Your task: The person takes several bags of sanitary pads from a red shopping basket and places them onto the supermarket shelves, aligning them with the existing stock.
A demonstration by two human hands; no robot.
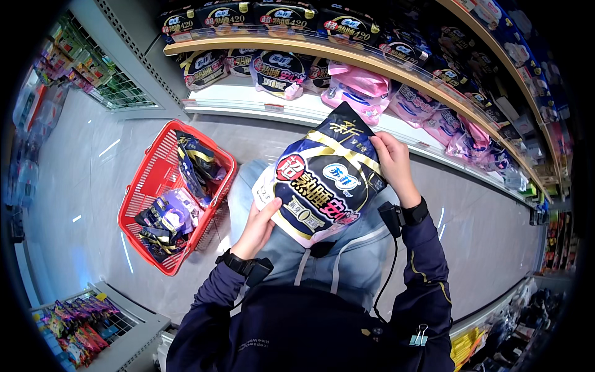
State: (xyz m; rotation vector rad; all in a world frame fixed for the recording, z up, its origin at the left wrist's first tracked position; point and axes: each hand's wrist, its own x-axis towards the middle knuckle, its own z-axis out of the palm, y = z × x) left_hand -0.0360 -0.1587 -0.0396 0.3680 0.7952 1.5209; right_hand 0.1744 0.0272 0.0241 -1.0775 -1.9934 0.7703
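Observation:
A large dark-blue and white plastic package of sanitary pants is held tilted above my knees, its printed front facing up. My left hand grips its lower left edge, thumb on top. The upper right edge is pinched by my right hand, near the folded top corner. The fingers beneath the package are hidden. On the floor to the left stands a red plastic shopping basket. Inside it lie a dark package with gold bands and a purple package, with another dark package at the near end.
Ahead, a bottom shelf carries dark packages and pink packages. A wooden-edged shelf above it holds black packages. Snack bags hang on a rack at lower left. More goods stand at lower right. A cable runs along my right forearm.

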